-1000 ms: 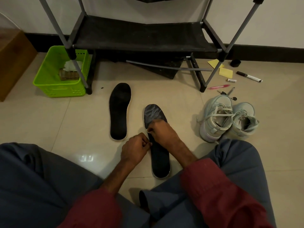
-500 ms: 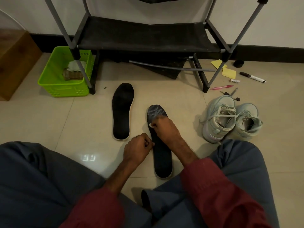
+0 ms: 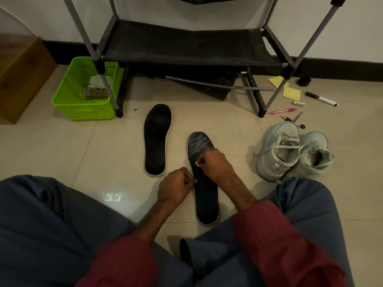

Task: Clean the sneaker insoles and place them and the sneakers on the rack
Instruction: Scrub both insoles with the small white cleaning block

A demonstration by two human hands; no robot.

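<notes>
Black foam insole lies flat on the tiled floor between the seated person's knees, toe end toward the rack. Right hand presses a small pale wipe onto the forefoot, fingers curled tight around it; the scrap is too small to identify further. Left hand pinches the insole's left edge at mid-length, apparently to keep it from sliding under the rubbing. Toe area shows greyish streaks, dust or damp, which cannot be told apart; the heel half reads plain dark with a pale rim. Second insole rests just to the left, apart from the first, uniformly dark, with the same pale rim. Pale sneakers stand side by side to the right, laces loose, openings up, probably set aside within reach. Rack shelf is bare, so placing is judged not yet begun. Green basket beside the rack's left leg holds crumpled white material, likely the wiping supply.
</notes>
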